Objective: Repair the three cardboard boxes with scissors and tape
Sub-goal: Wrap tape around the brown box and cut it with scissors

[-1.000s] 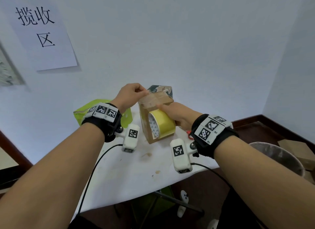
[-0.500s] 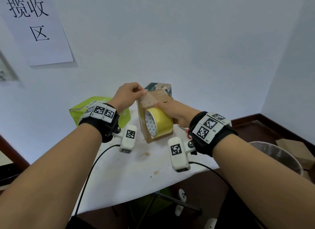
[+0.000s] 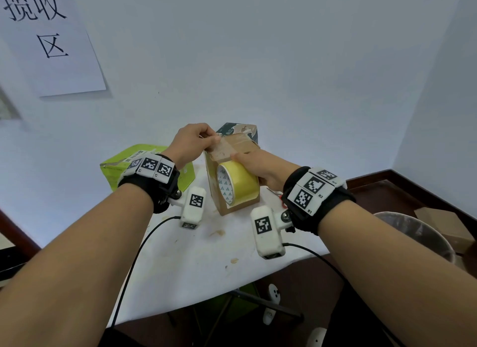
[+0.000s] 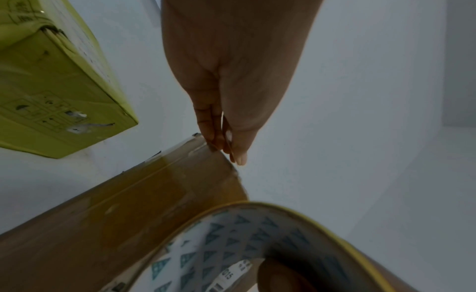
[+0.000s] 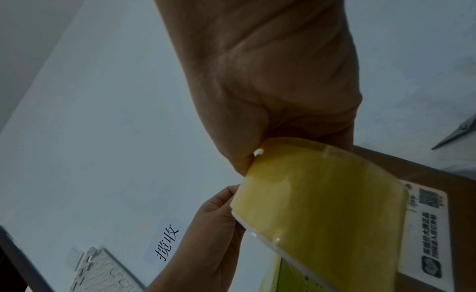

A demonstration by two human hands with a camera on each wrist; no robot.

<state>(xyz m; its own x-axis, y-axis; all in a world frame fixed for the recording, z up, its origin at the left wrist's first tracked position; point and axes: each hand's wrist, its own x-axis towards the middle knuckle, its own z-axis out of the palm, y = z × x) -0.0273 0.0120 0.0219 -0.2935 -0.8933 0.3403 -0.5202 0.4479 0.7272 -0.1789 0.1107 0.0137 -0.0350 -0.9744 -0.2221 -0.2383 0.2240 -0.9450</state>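
A brown cardboard box (image 3: 227, 207) stands upright on the white table (image 3: 193, 264). My left hand (image 3: 206, 138) pinches the end of a clear tape strip (image 3: 227, 146) at the box's top far-left edge; the left wrist view shows the left hand (image 4: 226, 149) with fingers pressed together there. My right hand (image 3: 247, 160) grips the yellow tape roll (image 3: 238, 185) and holds it against the box's front face, thumb on the top edge. In the right wrist view the tape roll (image 5: 322, 204) covers my fingers. Scissors (image 5: 458, 133) lie on the table to the right.
A lime-green box (image 3: 113, 168) sits to the left behind my left wrist, and a dark green box (image 3: 240, 128) stands behind the brown one. A bin (image 3: 418, 233) and loose cardboard (image 3: 444, 217) are on the floor at right. The wall is close behind.
Both hands keep the same hold on the tape end and the roll at the box. Only the head view has shifted slightly.
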